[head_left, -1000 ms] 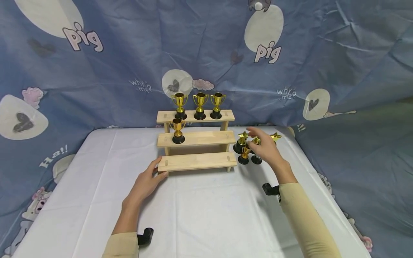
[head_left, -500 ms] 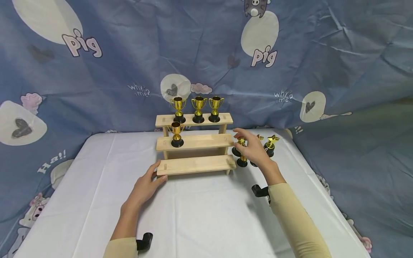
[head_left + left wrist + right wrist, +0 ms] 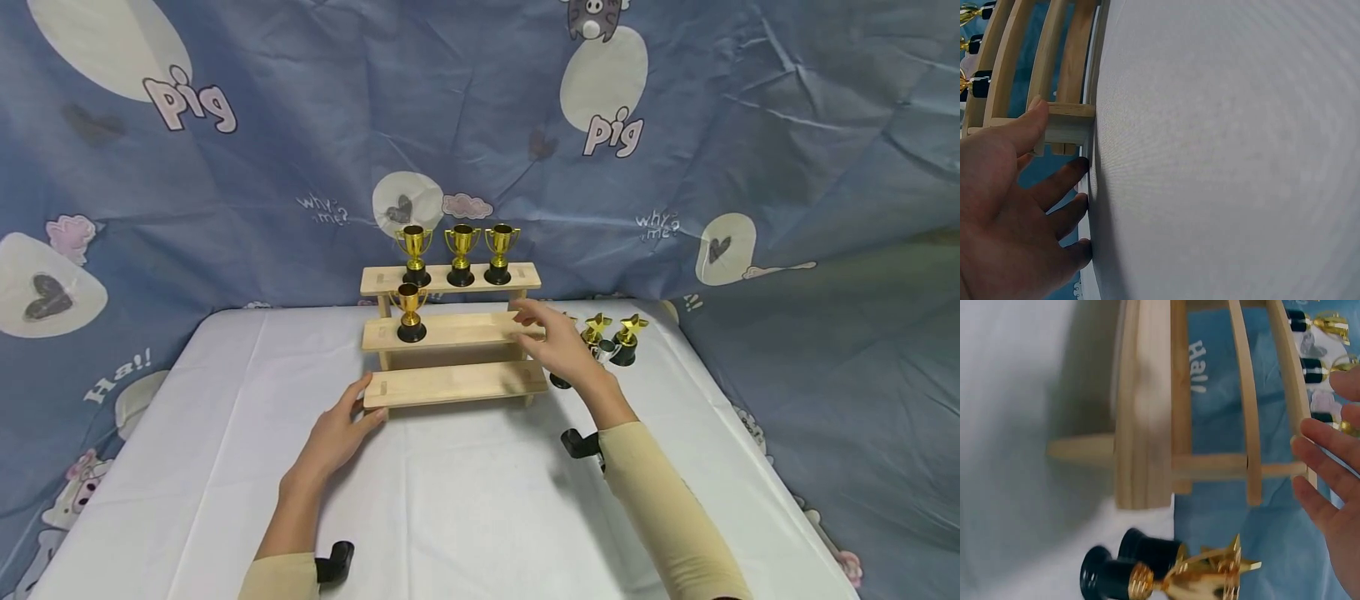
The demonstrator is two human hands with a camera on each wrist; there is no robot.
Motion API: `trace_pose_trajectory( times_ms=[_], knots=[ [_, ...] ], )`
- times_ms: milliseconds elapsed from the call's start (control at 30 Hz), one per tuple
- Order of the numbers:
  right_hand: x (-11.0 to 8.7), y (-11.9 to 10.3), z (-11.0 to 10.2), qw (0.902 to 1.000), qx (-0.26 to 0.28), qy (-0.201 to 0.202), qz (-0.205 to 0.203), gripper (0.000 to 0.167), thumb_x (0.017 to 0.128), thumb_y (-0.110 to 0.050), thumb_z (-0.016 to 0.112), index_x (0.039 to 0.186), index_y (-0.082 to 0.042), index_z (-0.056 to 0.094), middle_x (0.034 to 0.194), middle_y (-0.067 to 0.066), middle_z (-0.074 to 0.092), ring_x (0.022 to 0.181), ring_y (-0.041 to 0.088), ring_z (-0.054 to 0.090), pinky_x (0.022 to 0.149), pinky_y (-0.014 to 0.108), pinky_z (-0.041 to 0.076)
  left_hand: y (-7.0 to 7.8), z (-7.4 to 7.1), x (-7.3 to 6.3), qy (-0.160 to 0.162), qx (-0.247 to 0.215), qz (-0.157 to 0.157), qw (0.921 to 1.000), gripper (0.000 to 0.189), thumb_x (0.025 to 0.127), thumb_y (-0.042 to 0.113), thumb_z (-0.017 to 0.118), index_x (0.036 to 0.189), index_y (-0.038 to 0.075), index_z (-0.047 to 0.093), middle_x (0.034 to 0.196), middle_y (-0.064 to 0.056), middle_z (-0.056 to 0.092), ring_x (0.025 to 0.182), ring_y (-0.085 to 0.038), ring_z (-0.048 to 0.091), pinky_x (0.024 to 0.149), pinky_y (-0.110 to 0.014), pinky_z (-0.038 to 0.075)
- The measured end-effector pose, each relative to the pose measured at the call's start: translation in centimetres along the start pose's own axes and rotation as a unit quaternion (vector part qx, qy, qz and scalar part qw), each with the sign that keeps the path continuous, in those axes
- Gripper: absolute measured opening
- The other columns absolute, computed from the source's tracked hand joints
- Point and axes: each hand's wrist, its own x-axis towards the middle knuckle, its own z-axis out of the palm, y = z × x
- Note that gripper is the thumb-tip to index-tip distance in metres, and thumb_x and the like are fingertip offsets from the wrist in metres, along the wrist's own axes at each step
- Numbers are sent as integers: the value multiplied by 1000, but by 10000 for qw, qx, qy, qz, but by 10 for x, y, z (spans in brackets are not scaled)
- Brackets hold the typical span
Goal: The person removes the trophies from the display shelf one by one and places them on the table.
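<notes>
A three-tier wooden stand [image 3: 453,385] stands on the table. My left hand [image 3: 335,435] grips its lower left corner; in the left wrist view the thumb [image 3: 1036,115] lies on the tier's end and the other fingers spread below. My right hand [image 3: 558,346] hovers by the right end of the middle tier, fingers bent and holding nothing visible. The right wrist view shows those fingers [image 3: 1329,462] apart around nothing. Three gold trophy cups [image 3: 462,250] line the top tier. One bronze-toned cup [image 3: 410,310] sits at the middle tier's left.
Right of the stand are gold star trophies [image 3: 630,337], a small silver cup [image 3: 605,351] and a bronze-toned cup [image 3: 1197,584], partly hidden by my right hand in the head view. White cloth [image 3: 465,500] covers the table; a blue printed curtain [image 3: 300,150] hangs behind.
My right hand has moved left, from over the trophies at the right to the stand's right end, uncovering star trophies and the silver cup. The left hand stays on the corner.
</notes>
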Motion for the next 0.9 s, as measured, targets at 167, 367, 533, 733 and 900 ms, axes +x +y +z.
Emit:
trace_pose_trajectory(
  times_ms=[167,367,533,733,900],
  knots=[
    [8,-11,8,9999,89,-113,-54,52,94,-16,67,143,-20,51,123,8,67,117,26,62,107,49,45,0,1,0,-31,-18,-47,10000,79,98,53,55,161,31,13,153,-19,45,145,-52,28,113,-74,20],
    [19,-22,17,9996,164,-213,-130,53,94,-19,67,144,-22,50,122,9,68,116,24,63,106,48,46,2,-2,-1,-68,-42,-71,9999,79,98,52,55,161,31,12,154,-18,44,146,-51,27,114,-73,20],
    [28,-33,25,9992,236,-229,-205,53,93,-23,69,143,-24,51,122,7,68,115,22,63,103,47,48,4,-5,-1,-175,-34,-98,9998,79,99,51,55,161,32,11,156,-18,41,146,-51,27,114,-74,20],
    [36,-47,35,9986,399,-262,-238,54,94,-22,70,144,-22,52,121,3,68,115,21,63,102,45,48,4,-7,-1,-219,2,-101,9997,78,99,53,53,161,31,11,156,-19,41,145,-52,28,113,-73,21],
    [43,-58,42,9976,526,-398,-188,53,95,-25,69,144,-20,51,119,1,68,114,19,63,102,44,48,3,-7,-2,-186,-26,-75,9998,78,99,54,53,161,30,12,155,-19,42,145,-51,29,114,-72,21]
  ],
)
